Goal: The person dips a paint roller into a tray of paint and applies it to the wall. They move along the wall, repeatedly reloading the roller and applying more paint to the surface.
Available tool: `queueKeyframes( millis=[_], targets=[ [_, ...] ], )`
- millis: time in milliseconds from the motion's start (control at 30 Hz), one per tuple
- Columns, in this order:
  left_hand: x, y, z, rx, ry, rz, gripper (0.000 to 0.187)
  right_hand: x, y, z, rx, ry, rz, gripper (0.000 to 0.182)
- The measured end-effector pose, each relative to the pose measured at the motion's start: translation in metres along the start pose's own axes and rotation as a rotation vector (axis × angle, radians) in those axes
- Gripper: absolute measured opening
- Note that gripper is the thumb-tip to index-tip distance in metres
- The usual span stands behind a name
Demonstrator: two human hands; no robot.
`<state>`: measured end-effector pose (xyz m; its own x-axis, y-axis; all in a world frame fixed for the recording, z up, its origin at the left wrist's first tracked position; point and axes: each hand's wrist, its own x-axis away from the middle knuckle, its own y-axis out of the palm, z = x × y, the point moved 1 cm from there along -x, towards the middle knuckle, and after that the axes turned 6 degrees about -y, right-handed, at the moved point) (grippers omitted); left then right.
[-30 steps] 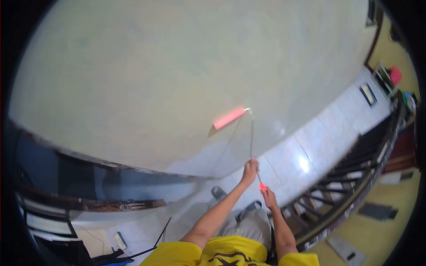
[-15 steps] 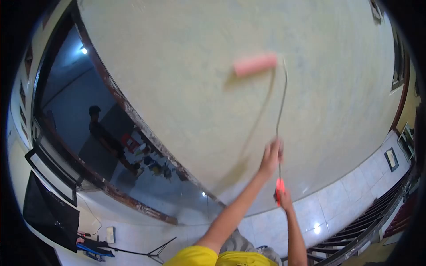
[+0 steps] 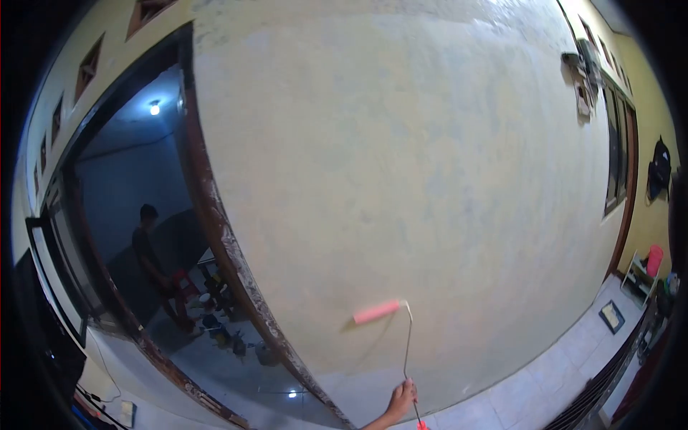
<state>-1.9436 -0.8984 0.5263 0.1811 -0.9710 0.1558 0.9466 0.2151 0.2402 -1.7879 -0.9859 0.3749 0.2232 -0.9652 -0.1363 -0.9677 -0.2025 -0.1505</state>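
Observation:
My left hand [image 3: 404,398] is closed around the thin metal rod of a paint roller. The pink roller sleeve [image 3: 377,312] lies at or very near the pale, patchy wall [image 3: 401,179], low down and slightly tilted, with its shadow just beneath. From the sleeve the rod bends down toward me. Only the top of the red handle [image 3: 422,426] shows at the bottom edge. My right hand is outside the picture.
Left of the wall a worn door frame [image 3: 240,279] opens on a dim room where a person [image 3: 148,251] stands near cluttered items. A tray [image 3: 611,317] rests on the tiled floor at right, before a shelf [image 3: 636,278]. Dark railings [image 3: 609,373] run along the lower right.
The view has tilted up, showing more of the upper wall. Hand and roller now appear lower in the picture, with the sleeve closer to its shadow. My right hand has left view.

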Motion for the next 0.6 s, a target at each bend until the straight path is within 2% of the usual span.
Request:
queueKeyframes(
  millis=[100,133,200,267,333,400,433,500,533,567,600],
  targets=[
    [0.0,0.01,0.144,-0.063,0.357,-0.116,0.045,-0.076,-0.011,-0.146,-0.093,-0.225,-0.076,0.038],
    [0.003,0.013,0.194,0.078,0.353,-0.171,0.044,-0.098,-0.014,-0.181,-0.084,-0.223,-0.144,0.036],
    [0.016,0.018,0.294,0.097,0.397,-0.197,0.038,-0.131,-0.016,-0.265,-0.131,-0.204,-0.272,0.033],
    [0.035,0.019,0.394,0.141,0.553,-0.258,0.034,-0.144,-0.009,-0.365,-0.207,-0.217,-0.382,0.032],
    [0.046,0.019,0.477,0.167,0.679,-0.304,0.032,-0.155,0.004,-0.451,-0.244,-0.276,-0.429,0.034],
    [0.052,0.015,0.542,0.269,0.723,-0.323,0.028,-0.173,0.028,-0.515,-0.302,-0.31,-0.447,0.038],
    [0.054,0.007,0.569,0.292,0.707,-0.391,0.027,-0.179,0.043,-0.534,-0.342,-0.321,-0.464,0.04],
    [0.055,-0.013,0.584,0.227,0.794,-0.343,0.03,-0.196,0.087,-0.535,-0.445,-0.206,-0.522,0.044],
    [0.049,-0.029,0.571,0.206,0.82,-0.311,0.032,-0.201,0.111,-0.516,-0.407,-0.225,-0.575,0.044],
    [0.037,-0.051,0.543,0.219,0.75,-0.259,0.033,-0.2,0.134,-0.486,-0.396,-0.275,-0.598,0.044],
    [0.032,-0.072,0.505,0.223,0.682,-0.205,0.033,-0.193,0.158,-0.441,-0.465,-0.205,-0.6,0.043]
  ],
)
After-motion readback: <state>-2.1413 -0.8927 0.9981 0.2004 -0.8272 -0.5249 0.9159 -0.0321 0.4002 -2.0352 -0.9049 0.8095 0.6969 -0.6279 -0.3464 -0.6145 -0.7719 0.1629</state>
